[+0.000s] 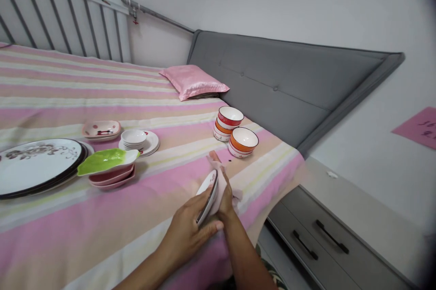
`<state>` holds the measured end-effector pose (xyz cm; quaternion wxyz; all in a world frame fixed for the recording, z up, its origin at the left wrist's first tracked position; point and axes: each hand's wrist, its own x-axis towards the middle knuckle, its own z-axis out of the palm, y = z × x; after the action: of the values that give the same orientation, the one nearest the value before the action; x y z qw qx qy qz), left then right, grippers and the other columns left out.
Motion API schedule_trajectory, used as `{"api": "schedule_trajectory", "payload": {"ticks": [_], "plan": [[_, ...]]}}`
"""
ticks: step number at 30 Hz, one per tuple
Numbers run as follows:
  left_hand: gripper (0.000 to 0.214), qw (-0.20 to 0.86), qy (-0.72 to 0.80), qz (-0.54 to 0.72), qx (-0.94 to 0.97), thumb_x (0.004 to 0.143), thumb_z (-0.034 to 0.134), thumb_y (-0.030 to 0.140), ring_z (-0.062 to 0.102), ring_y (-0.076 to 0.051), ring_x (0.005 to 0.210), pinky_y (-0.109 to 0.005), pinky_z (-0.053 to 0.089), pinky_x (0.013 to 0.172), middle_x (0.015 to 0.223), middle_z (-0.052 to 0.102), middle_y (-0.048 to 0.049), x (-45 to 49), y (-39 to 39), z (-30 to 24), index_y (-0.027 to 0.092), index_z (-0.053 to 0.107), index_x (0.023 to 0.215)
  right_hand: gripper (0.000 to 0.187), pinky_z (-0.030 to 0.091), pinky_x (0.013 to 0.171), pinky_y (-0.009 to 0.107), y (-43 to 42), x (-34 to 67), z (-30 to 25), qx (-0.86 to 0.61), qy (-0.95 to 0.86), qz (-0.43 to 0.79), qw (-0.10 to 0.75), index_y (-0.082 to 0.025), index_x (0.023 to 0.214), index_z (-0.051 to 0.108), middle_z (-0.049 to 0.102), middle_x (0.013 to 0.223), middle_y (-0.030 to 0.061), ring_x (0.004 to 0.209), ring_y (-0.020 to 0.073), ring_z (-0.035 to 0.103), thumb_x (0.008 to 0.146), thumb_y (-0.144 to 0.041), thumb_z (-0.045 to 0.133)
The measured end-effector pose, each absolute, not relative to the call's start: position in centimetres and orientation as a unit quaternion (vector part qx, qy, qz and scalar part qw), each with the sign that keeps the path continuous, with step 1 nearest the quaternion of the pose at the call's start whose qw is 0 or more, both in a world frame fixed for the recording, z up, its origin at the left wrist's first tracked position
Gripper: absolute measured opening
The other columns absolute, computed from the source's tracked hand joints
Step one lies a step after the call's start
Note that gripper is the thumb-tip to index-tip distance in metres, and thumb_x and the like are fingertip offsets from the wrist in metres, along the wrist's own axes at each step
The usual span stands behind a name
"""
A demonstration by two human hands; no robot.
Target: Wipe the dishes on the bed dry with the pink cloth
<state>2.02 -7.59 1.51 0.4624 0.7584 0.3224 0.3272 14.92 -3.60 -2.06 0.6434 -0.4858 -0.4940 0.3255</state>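
My left hand [190, 224] grips a small white plate [207, 185] with a dark rim, which is tilted nearly on edge above the bed. Against the plate's other side, my right hand [225, 194] presses a pale pink cloth [220, 190]; its fingers are closed over the cloth and partly hidden. Just beyond the hands stand bowls with orange and red bands: a stack [223, 128] and, in front of it, an orange-banded bowl [243, 142].
On the striped bedspread [153, 208], large oval plates [41, 162], a green leaf-shaped dish [105, 161] on pink dishes [114, 176], small white bowls [133, 137] on plates and a square pink dish [101, 130] lie left. A pink pillow [194, 81] rests near the grey headboard [265, 81]. A drawer cabinet [327, 231] stands right.
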Motion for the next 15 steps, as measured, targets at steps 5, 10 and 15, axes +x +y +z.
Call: {"api": "schedule_trajectory", "payload": {"ticks": [5,10,15], "plan": [[0.064,0.429,0.307,0.288,0.799,0.073,0.059,0.018,0.040,-0.027,0.127,-0.041,0.030,0.106,0.138,0.044,-0.0068,2.0,-7.7,1.1,0.022,0.043,0.135,0.057,0.047,0.087,0.034,-1.4,16.0,-2.4,-0.443,-0.446,0.440,0.641,-0.020,0.117,0.057,0.068,0.102,0.0067,0.095,0.0165,0.062,0.087,-0.056,0.025],[0.075,0.446,0.303,0.302,0.786,0.066,0.044,0.002,0.040,-0.025,0.127,-0.042,0.030,0.106,0.138,0.045,-0.0038,1.9,-7.4,1.0,0.023,0.038,0.138,0.051,0.050,0.079,0.033,-1.6,15.6,-2.2,-0.454,-0.434,0.415,0.659,-0.018,0.112,0.060,0.069,0.095,0.0063,0.087,0.0178,0.064,0.087,-0.052,0.031],[0.067,0.478,0.318,0.326,0.751,0.065,0.043,0.003,0.057,-0.026,0.108,-0.037,0.045,0.091,0.123,0.059,-0.0054,1.3,-6.3,1.4,0.018,0.049,0.130,0.045,0.035,0.101,0.040,-4.4,13.6,-0.2,-0.476,-0.544,0.255,0.642,-0.021,0.128,0.044,0.048,0.132,0.0071,0.116,0.0181,0.049,0.092,-0.042,0.025]]}}
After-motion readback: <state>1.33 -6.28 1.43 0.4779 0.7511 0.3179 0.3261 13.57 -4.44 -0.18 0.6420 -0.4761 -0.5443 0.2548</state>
